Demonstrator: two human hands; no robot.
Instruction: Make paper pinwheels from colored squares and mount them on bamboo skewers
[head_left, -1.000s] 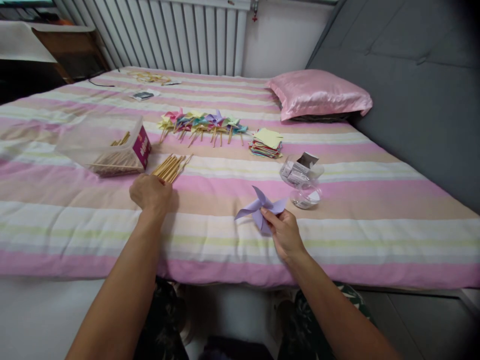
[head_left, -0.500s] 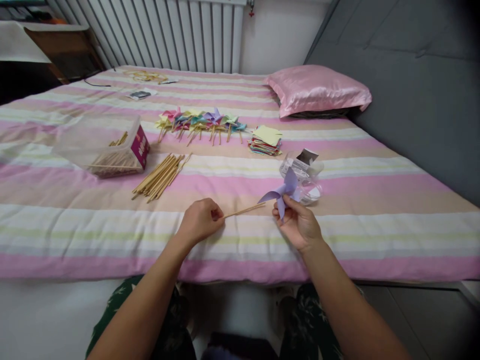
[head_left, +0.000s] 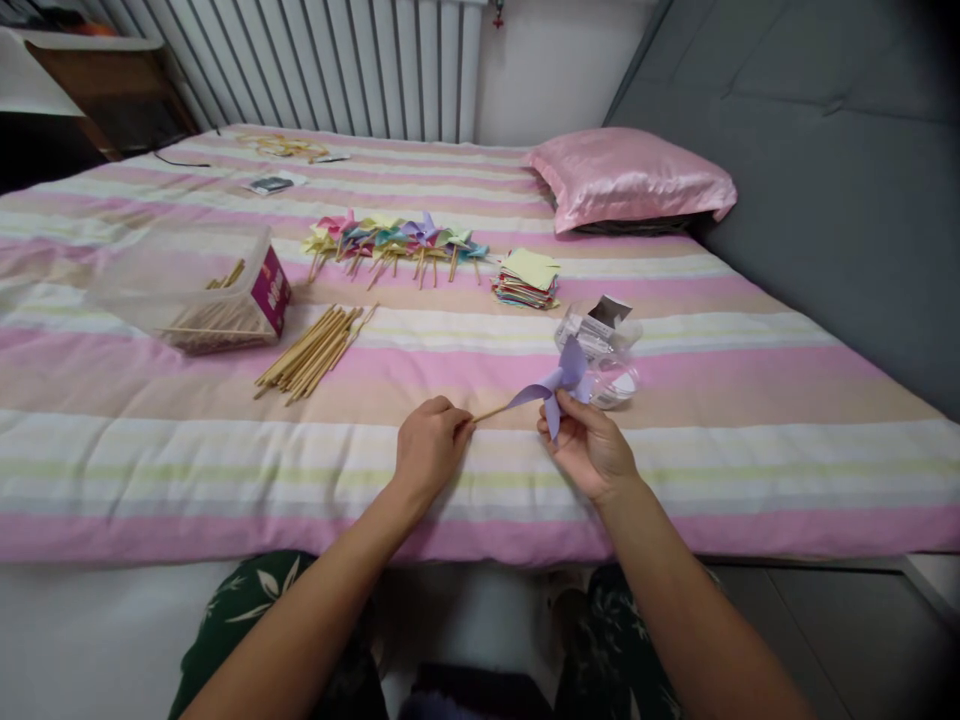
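Between the fingertips of my left hand [head_left: 433, 445] is one end of a thin wooden stick [head_left: 491, 412]. My right hand [head_left: 589, 440] pinches a purple paper pinwheel [head_left: 559, 385] near its centre, its blades spread out. The stick's far end passes behind a blade of the pinwheel, so I cannot tell whether the two are joined. Left of my hands lies a loose bundle of wooden sticks [head_left: 311, 352]. Beyond my right hand sits a crumpled clear plastic bag [head_left: 600, 340] with small items in it.
Several finished pinwheels [head_left: 397, 240] lie in a row farther back on the striped bed [head_left: 450, 500]. A stack of coloured paper squares [head_left: 527, 277] is right of them. A clear plastic box [head_left: 225, 315] of sticks stands on the left, a pink pillow [head_left: 630, 180] at the back right.
My left hand has moved right, bringing the stick's far end up to the pinwheel and behind its blade. My right hand has stayed nearly in place with the pinwheel.
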